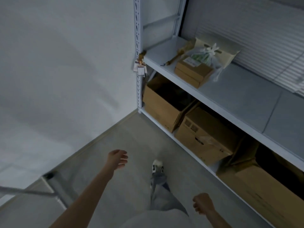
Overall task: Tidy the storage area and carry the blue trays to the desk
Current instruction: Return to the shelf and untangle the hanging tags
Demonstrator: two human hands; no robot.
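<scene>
No blue tray shows in the head view. A white metal shelf rack (230, 102) stands on my right. Its middle shelf carries a small cardboard box (193, 74), a clear plastic bag (205, 56), a beige envelope (222, 54) and a wooden-handled brush (178, 54). Cardboard boxes (204, 137) fill the bottom shelf; the one at the far end (162, 106) is open on top. My left hand (117, 159) hangs over the floor, empty, with its fingers loosely apart. Lower right, my right hand (203, 204) is curled into a fist with nothing in it.
A white wall (65, 71) runs along the left and meets the grey floor (131, 137) at a corner by the rack's upright. A metal frame leg (56, 186) sits low at the left. Paper tags (139, 67) hang from the upright. My foot (157, 166) is forward.
</scene>
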